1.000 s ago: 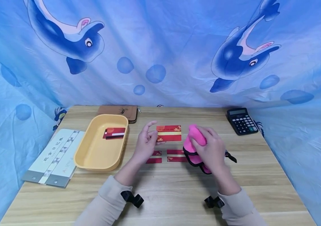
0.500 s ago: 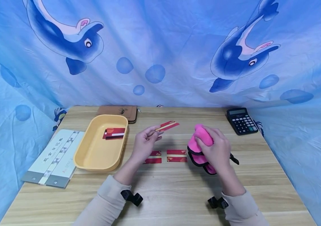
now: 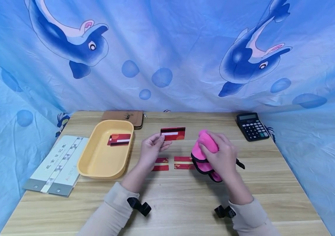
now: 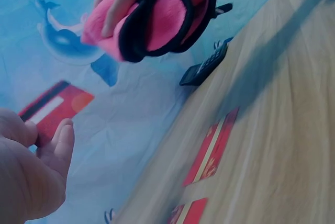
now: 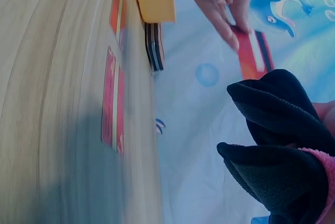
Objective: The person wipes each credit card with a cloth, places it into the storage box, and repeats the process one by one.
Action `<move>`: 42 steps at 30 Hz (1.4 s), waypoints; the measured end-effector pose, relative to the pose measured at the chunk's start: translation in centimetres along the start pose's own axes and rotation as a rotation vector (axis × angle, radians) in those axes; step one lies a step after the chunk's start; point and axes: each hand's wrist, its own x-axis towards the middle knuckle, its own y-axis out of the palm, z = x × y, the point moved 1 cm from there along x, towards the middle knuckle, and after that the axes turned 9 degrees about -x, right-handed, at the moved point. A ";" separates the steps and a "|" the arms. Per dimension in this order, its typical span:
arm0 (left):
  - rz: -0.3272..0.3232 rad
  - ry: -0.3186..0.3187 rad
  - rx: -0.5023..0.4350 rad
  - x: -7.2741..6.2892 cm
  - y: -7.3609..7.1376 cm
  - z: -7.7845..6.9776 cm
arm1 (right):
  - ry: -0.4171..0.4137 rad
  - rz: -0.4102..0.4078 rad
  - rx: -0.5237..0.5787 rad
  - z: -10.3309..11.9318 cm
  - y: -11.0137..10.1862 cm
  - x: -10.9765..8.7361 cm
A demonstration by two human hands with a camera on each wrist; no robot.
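Observation:
My left hand (image 3: pixel 150 151) pinches a red bank card (image 3: pixel 177 134) by its left end, above the table. The card's back faces me, with its dark stripe and white strip showing. My right hand (image 3: pixel 221 154) grips a bunched pink cloth (image 3: pixel 200 154) with black edging, to the right of the card. In the right wrist view the black folds of the cloth (image 5: pixel 277 177) hang near the card (image 5: pixel 255 54), apart from it. Two red cards lie on the table below: one card (image 3: pixel 183 159) partly behind the cloth, another card (image 3: pixel 162 167) partly behind my left wrist.
A yellow tray (image 3: pixel 101 160) with a red card (image 3: pixel 119 137) in it stands on the left. A white and grey folder (image 3: pixel 56 164) lies beside it, and a brown wallet (image 3: pixel 117 114) behind. A black calculator (image 3: pixel 253 127) sits at the back right.
My left hand has turned the card over: its gold-striped front faced me before, then it tilted nearly edge-on, now its back shows. The right hand with the cloth shifted right, then back left.

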 end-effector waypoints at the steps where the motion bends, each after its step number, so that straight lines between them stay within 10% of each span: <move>1: 0.002 -0.011 -0.010 0.0 0.1 0.2 | -0.005 0.005 0.010 0.2 0.1 0.0; 18: 0.223 -0.024 0.002 -1.4 1.8 1.6 | -0.003 0.119 -0.054 2.3 1.7 0.3; 32: 0.300 0.108 0.356 -1.9 2.2 1.6 | -0.122 0.125 -0.021 5.8 2.6 -0.1; 42: 0.289 0.052 0.233 -1.7 1.2 0.4 | -0.008 0.139 -0.079 3.7 1.5 0.2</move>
